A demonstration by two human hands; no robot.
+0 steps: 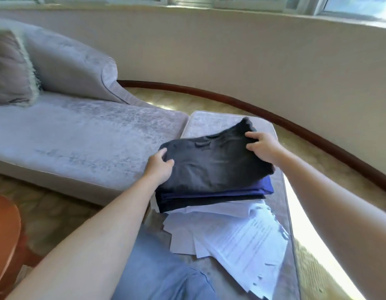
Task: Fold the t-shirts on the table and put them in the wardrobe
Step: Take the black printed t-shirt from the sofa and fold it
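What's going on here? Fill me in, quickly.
A person grips a folded dark grey t-shirt with both hands, the left hand at its left edge, the right hand at its far right corner. It sits atop a folded navy garment, on loose papers spread over a grey cushioned bench.

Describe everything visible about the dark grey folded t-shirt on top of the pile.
The dark grey folded t-shirt, soft cotton-like fabric, lies slightly wrinkled atop a folded navy blue garment. The left hand grips its left edge; the right hand grips its far right corner, which bunches upward.
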